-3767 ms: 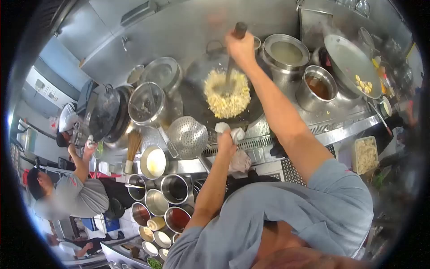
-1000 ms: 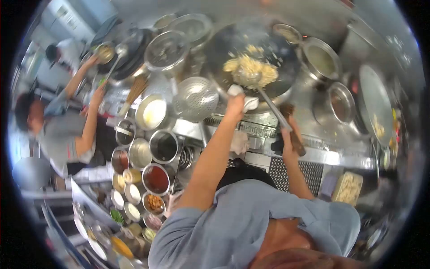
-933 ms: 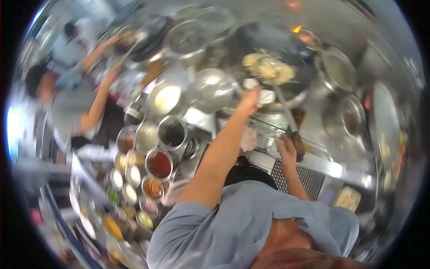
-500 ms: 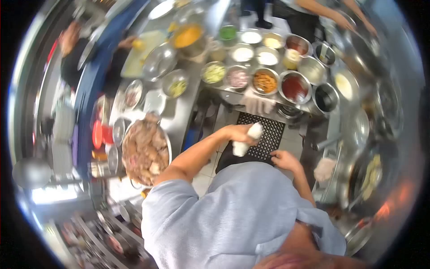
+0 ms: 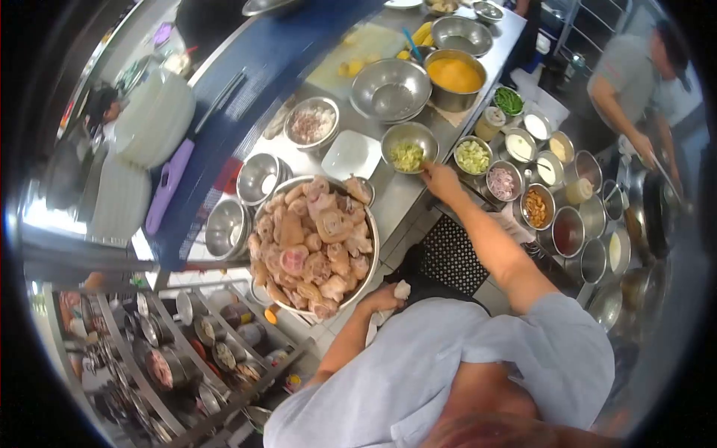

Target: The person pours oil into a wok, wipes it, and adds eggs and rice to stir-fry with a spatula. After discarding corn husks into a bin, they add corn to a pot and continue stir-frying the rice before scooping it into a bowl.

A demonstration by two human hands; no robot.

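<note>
My right hand (image 5: 442, 181) reaches out to a metal bowl (image 5: 424, 137) at the counter's edge. Its fingers close on the near rim. Chopped light-green pieces (image 5: 407, 157) lie in that bowl. Close to my body, my left hand (image 5: 383, 298) is wrapped round a white cloth (image 5: 402, 290), most of which is hidden. Left of my right hand are a white square dish (image 5: 351, 155) and a large basin (image 5: 371, 257) heaped with pale raw meat pieces (image 5: 317, 243).
Several tubs of ingredients stand at right, among them chopped greens (image 5: 473, 157) and a red sauce (image 5: 568, 229). A pot of orange liquid (image 5: 455, 75) is at the back. Another person (image 5: 627, 89) works at the far right. A black perforated mat (image 5: 452, 254) covers the floor.
The view has turned left toward the meat basin. My right hand has moved from beside my body to the bowl's rim. My left hand, still holding the cloth, has drawn back.
</note>
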